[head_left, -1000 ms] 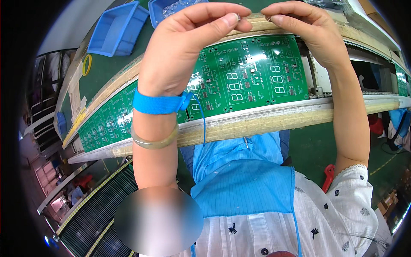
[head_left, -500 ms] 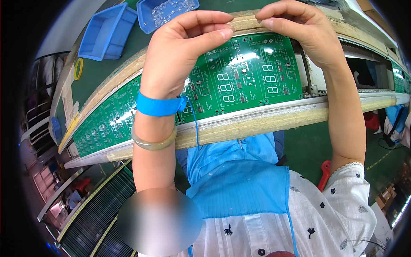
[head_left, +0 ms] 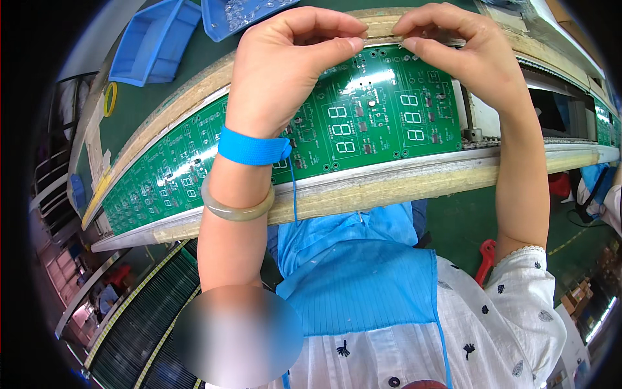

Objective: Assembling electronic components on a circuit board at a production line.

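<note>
The left hand (head_left: 278, 68) is raised over the far side of a long row of green printed circuit boards (head_left: 385, 139), its thumb and forefinger tips brought close together; whether they pinch a tiny part cannot be told. The right hand (head_left: 470, 58) faces it from the right, thumb and forefinger slightly curled, and its grip cannot be told either. The two sets of fingertips are near each other but apart, above the far edge of the boards.

The boards run from left to right between a far tan rail (head_left: 382, 29) and a near pale rail with a yellowish band (head_left: 389, 183). They bear white outlined digits and small dark components, with bright glare in places.

A blue woven wrist strap (head_left: 253, 148) with a thin blue cord (head_left: 294, 194) circles the left wrist, and a pale stone-like bangle (head_left: 236, 212) sits nearer on that forearm.

At the far left are a deep blue plastic bin (head_left: 139, 52), a shallower blue plastic tray (head_left: 210, 26) holding small clear pieces (head_left: 243, 11), and a yellow ring (head_left: 106, 102). A black slotted rack (head_left: 136, 314) stands at the near left.
</note>
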Action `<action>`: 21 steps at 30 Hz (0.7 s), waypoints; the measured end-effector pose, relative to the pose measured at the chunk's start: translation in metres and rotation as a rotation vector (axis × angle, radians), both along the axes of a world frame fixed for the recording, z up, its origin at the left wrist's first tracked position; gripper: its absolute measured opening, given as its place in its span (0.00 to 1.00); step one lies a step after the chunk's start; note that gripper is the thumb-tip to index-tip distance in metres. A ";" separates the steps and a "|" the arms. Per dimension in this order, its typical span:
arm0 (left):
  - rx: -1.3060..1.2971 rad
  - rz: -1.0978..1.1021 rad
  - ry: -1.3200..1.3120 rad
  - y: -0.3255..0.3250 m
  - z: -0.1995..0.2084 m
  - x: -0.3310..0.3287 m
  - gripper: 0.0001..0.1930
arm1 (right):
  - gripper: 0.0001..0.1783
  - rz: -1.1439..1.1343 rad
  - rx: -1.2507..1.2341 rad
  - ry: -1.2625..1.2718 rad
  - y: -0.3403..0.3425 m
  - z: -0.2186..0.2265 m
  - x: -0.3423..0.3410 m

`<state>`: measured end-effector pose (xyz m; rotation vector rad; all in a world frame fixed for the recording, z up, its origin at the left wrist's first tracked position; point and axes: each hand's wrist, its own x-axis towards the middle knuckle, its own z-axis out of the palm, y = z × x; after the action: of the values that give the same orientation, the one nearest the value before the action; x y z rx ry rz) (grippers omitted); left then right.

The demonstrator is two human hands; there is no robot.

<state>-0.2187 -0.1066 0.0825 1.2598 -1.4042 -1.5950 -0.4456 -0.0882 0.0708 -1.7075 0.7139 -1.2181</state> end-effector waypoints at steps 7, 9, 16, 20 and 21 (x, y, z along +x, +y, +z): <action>-0.055 -0.032 -0.072 0.001 0.002 -0.011 0.07 | 0.14 -0.220 0.051 0.693 0.009 0.001 -0.015; -0.130 -0.053 -0.125 0.003 0.003 -0.013 0.06 | 0.14 -0.227 0.030 0.704 0.010 0.001 -0.012; -0.220 -0.086 -0.177 0.007 0.001 -0.019 0.06 | 0.17 -0.282 -0.091 0.777 0.012 -0.002 -0.004; -0.235 -0.088 -0.150 0.008 0.002 -0.021 0.07 | 0.17 -0.313 -0.076 0.812 0.013 0.000 -0.002; -0.232 -0.090 -0.134 0.009 0.002 -0.021 0.07 | 0.17 -0.325 -0.087 0.820 0.013 -0.001 -0.002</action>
<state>-0.2402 -0.0980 0.0841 1.1975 -1.6968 -1.3787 -0.4474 -0.0750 0.0702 -2.2338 1.4823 -0.7147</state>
